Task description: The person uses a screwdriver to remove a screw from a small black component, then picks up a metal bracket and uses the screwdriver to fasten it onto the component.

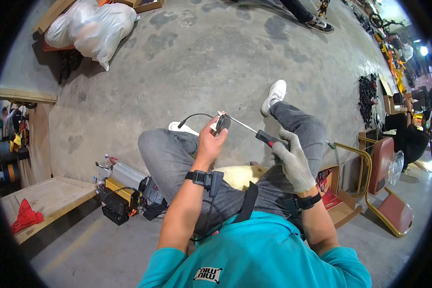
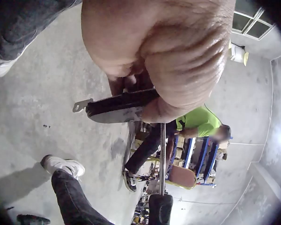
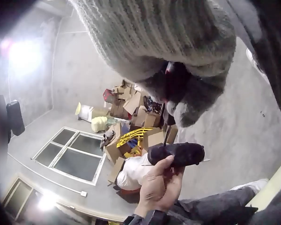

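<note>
My bare left hand [image 1: 209, 147] grips a dark, rounded part [image 1: 223, 123] above my lap, thumb pressed on its side in the left wrist view. A small metal tab with a hole [image 2: 81, 105] sticks out from one end. From near the part, a black cable [image 1: 193, 116] curves off to the left. In a knitted glove, my right hand [image 1: 295, 165] holds a screwdriver [image 1: 264, 138] by its black and red handle. Its steel shaft [image 2: 162, 159] runs toward the part, with the tip end overlapping it in the head view.
A battery-like metal assembly with wires [image 1: 127, 180] lies on the floor at left, near a low wooden bench [image 1: 57, 194] bearing a red cloth [image 1: 26, 216]. Right of me stand an open cardboard box [image 1: 343, 204] and a tipped chair [image 1: 393, 209]. White bags [image 1: 93, 29] lie at far left.
</note>
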Action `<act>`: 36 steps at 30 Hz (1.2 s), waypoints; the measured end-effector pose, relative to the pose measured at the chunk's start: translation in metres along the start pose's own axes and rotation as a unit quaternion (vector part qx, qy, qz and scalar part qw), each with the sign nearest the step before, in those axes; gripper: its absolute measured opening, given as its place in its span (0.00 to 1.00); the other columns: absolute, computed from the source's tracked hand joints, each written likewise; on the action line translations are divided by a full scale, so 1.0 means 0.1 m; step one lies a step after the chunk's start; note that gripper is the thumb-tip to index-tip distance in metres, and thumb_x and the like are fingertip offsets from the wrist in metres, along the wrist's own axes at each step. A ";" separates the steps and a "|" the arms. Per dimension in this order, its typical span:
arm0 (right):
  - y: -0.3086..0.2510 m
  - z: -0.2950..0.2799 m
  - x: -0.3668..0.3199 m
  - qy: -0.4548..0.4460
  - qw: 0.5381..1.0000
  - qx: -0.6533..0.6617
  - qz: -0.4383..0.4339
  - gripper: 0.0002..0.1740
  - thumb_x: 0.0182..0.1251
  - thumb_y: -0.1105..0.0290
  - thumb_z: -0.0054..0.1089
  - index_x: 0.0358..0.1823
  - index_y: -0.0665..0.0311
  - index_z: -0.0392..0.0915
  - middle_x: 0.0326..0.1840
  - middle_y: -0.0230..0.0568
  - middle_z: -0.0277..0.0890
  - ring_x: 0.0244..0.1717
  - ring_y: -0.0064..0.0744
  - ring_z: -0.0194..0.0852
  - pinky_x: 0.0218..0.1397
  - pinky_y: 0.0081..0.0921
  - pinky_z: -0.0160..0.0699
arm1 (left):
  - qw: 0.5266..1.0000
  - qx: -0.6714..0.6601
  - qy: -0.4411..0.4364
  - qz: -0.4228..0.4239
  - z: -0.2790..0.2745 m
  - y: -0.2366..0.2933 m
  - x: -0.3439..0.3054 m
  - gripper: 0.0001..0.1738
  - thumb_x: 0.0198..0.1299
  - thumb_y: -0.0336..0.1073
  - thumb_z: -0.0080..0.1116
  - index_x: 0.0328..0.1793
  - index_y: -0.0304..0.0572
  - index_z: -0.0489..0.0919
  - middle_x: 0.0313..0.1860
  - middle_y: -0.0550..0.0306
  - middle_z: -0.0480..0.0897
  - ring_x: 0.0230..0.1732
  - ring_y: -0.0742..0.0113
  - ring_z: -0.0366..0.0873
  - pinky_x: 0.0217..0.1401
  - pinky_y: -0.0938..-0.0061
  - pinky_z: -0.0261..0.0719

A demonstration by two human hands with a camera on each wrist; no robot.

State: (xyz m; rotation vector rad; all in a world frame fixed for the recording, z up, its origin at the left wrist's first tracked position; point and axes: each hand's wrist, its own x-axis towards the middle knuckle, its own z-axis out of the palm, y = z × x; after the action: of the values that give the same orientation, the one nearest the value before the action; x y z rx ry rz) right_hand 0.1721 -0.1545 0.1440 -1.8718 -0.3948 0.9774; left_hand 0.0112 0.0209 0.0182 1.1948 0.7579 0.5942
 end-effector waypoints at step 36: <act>-0.20 -0.18 0.10 -0.048 0.982 0.142 0.116 0.17 0.75 0.63 0.59 0.56 0.68 0.78 0.39 0.32 0.76 0.33 0.18 0.75 0.34 0.18 0.80 | 0.988 -0.049 0.104 -0.099 -0.08 -0.08 0.06 0.13 0.72 0.39 0.61 0.47 0.33 0.83 0.42 0.59 0.86 0.43 0.73 0.81 0.52 0.75 0.79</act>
State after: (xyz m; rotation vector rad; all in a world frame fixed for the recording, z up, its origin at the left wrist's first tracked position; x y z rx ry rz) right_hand 0.1945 -0.1489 0.1605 -1.6381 -0.0861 1.2146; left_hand 0.0086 0.0279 0.0079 0.9630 1.0001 0.5879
